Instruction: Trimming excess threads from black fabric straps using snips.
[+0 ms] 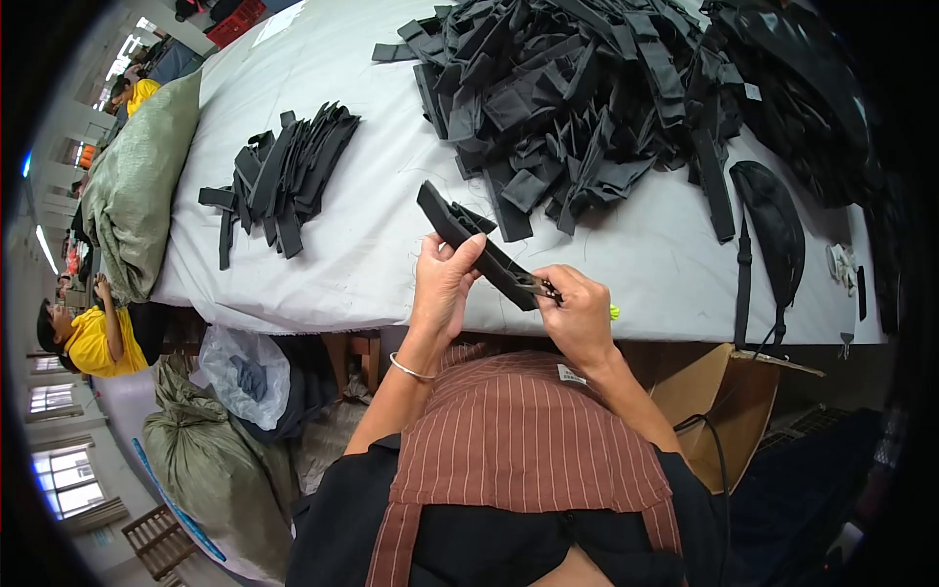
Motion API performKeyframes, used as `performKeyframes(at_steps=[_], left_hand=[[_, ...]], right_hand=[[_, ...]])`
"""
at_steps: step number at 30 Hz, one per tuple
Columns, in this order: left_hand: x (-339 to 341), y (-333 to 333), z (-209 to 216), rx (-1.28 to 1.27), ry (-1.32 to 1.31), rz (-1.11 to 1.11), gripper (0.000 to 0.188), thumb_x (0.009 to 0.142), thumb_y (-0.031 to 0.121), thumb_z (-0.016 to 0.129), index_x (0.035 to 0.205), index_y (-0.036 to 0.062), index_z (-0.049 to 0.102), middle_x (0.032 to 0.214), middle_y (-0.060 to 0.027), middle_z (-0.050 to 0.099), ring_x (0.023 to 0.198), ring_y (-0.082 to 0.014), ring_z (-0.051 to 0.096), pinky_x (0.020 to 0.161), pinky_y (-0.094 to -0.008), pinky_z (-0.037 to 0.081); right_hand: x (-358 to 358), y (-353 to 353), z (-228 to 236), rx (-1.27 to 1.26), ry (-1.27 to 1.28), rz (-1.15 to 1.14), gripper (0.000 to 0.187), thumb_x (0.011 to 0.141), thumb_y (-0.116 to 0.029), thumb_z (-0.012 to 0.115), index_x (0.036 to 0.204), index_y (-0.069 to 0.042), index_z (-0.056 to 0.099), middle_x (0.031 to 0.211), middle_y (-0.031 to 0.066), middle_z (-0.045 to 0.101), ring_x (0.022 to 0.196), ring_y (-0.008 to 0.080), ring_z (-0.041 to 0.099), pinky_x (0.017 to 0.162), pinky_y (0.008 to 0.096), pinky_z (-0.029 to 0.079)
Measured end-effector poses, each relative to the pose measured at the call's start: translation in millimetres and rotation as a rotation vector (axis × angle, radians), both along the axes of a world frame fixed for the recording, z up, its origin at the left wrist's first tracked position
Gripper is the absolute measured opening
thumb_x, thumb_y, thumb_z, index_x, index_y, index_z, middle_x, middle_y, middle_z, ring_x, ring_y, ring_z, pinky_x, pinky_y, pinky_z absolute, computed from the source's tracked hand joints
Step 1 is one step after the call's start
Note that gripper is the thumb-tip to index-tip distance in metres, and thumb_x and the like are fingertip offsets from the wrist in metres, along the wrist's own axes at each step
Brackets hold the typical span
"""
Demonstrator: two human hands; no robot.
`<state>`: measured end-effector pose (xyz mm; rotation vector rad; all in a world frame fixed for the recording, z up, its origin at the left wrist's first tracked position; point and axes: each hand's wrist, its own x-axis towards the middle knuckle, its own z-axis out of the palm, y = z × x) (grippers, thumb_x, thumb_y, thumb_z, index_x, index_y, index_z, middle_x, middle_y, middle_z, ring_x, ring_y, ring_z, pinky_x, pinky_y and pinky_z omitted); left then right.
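My left hand [448,279] is closed on a black folded fabric strip [509,274], its thumb on top, holding it aslant above the table's near edge. My right hand [579,311] is closed around small metal thread snips [536,285], whose tip lies at the strip's lower right end. Most of the snips is hidden by my fingers. A bright yellow-green bit [614,312] shows beside my right hand; I cannot make out what it belongs to. Beyond my hands spreads a big heap of similar black strips [548,98]. A smaller pile of strips [289,176] lies to the left.
The white-covered table [381,196] carries a black waist bag [773,230] with straps at right, beside more black bags [802,98]. An open cardboard box [694,391] stands under the right edge. Stuffed green sacks [147,186] and people in yellow shirts [103,342] are at left.
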<state>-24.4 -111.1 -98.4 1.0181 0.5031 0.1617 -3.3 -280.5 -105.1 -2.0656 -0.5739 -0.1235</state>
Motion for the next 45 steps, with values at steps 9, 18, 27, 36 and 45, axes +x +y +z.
performKeyframes(at_steps=[9, 18, 27, 36, 45], left_hand=[[-10, 3, 2, -0.067, 0.023, -0.059, 0.028, 0.086, 0.022, 0.066, 0.106, 0.0068, 0.054, 0.093, -0.0029, 0.061, 0.08, -0.0136, 0.059, 0.074, -0.0313, 0.049], [-14, 8, -20, -0.322, -0.024, 0.062, 0.024, 0.087, 0.019, 0.064, 0.104, 0.0033, 0.056, 0.089, -0.0038, 0.062, 0.082, -0.015, 0.06, 0.08, -0.0306, 0.049], [-20, -3, 10, 0.0, -0.27, -0.039, 0.052, 0.083, 0.003, 0.061, 0.13, 0.0054, 0.038, 0.103, -0.015, 0.064, 0.099, -0.021, 0.06, 0.087, -0.0303, 0.045], [-19, -11, 18, 0.165, -0.368, 0.016, 0.053, 0.081, -0.009, 0.059, 0.127, 0.0062, 0.038, 0.105, -0.0143, 0.063, 0.101, -0.0166, 0.06, 0.092, -0.0303, 0.044], [-21, -15, 20, 0.272, -0.39, -0.045, 0.057, 0.079, -0.012, 0.06, 0.126, 0.0072, 0.035, 0.106, -0.0162, 0.063, 0.098, -0.0157, 0.061, 0.086, -0.0264, 0.047]], right_hand=[[2, 2, -6, 0.047, 0.093, -0.089, 0.008, 0.073, -0.002, 0.063, 0.079, -0.005, 0.064, 0.071, 0.0119, 0.064, 0.061, 0.03, 0.062, 0.055, 0.0364, 0.047], [4, 4, -2, 0.047, 0.131, -0.097, 0.006, 0.073, -0.002, 0.062, 0.078, -0.004, 0.063, 0.072, 0.0121, 0.065, 0.06, 0.0296, 0.062, 0.054, 0.0357, 0.046], [16, -9, 9, 0.219, 0.294, -0.011, 0.021, 0.081, -0.01, 0.068, 0.101, -0.005, 0.065, 0.077, 0.0029, 0.06, 0.062, 0.0136, 0.053, 0.058, 0.0268, 0.043], [5, -16, 30, 0.027, 0.049, -0.052, 0.017, 0.082, -0.019, 0.068, 0.097, -0.01, 0.068, 0.083, 0.0054, 0.065, 0.068, 0.0228, 0.061, 0.059, 0.0314, 0.045], [6, -9, 29, -0.06, -0.078, -0.078, 0.012, 0.078, -0.018, 0.071, 0.087, -0.011, 0.068, 0.077, 0.0029, 0.064, 0.066, 0.022, 0.061, 0.06, 0.0337, 0.045]])
